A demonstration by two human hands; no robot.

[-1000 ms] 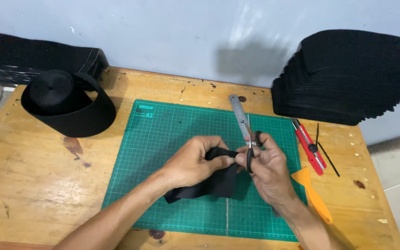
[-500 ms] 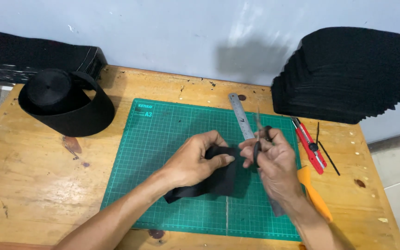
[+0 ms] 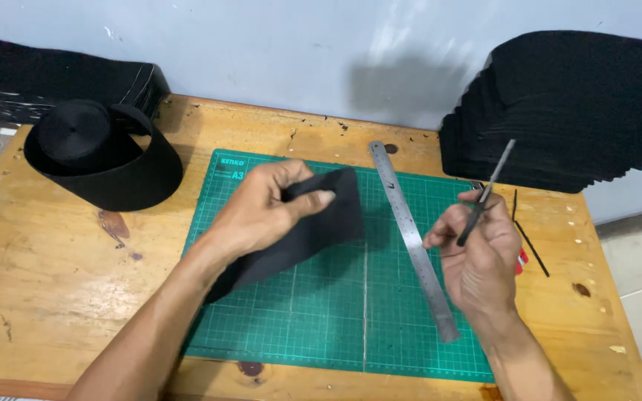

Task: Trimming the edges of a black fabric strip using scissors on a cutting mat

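1. Landmark: green cutting mat [image 3: 336, 312], flat on wooden table [image 3: 53, 282], set toward table's front-right.
2. L hand [image 3: 261, 212] sits over mat's upper-left qtr, thumb and fingers pinched on a black fabric piece [image 3: 321, 226]. Piece is lifted at the hand end; its lower end trails toward mat's left edge, under the forearm.
3. R hand [image 3: 477, 256] hovers above mat's right edge, closed round a slim dark tool [image 3: 488, 189]; tool tip angles up and right, past the mat. Exact kind of tool: cannot tell.
4. Steel ruler [image 3: 412, 238] lies diagonal on mat, top end just over mat's upper edge, bottom end near lower-right corner. It runs between the two hands, touching neither.
5. Open room: mat's centre and lower half bare; mat's front edge close to table's front edge.
6. Left of mat: roll of black webbing [image 3: 105, 160], well apart, loose end curled round it. Bare wood between roll and mat.
7. Beyond mat's upper-right corner: tall stack of black cut pieces [image 3: 566, 111] vs. wall.
8. Right of mat: red item [image 3: 521, 261] mostly hidden by R hand; thin black stick [image 3: 533, 241] beside it, near table's right edge.
9. Far left, behind roll: second black stack [image 3: 31, 74].
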